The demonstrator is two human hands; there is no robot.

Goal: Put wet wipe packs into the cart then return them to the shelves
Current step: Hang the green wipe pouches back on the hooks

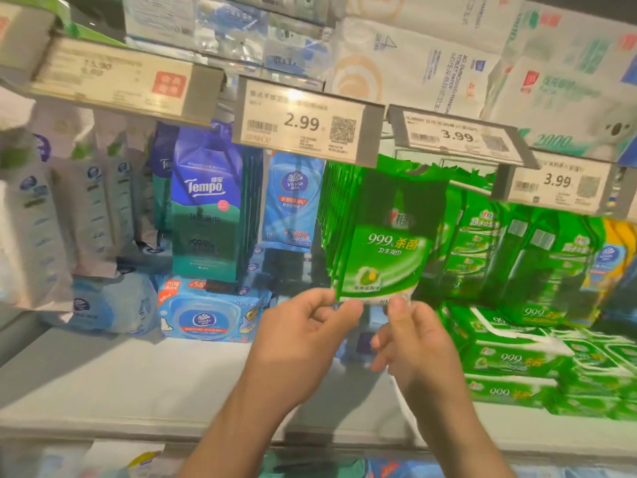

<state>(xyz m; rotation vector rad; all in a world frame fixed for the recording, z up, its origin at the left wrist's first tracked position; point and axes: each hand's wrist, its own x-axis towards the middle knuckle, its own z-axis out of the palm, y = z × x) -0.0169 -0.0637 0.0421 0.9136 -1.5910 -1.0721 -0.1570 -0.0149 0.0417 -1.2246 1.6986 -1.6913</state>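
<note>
Two hands, left hand (303, 334), right hand (415, 343), pinching green wipe pack (387, 236) bottom edge.

Tempo pack (206, 205) left of hanging wipe packs (382, 236), under price tags (303, 124).

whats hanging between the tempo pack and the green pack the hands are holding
A light blue Vinda wipes pack hangs between the Tempo pack and the green pack, in the head view.

Bare stretch of grey shelf board (113, 374) left of and below the front green pack (382, 236) — room to pass. Hemmed above by price tags (306, 122), right by stacked green packs (517, 360), left by the Vinda pack (293, 201).
</note>
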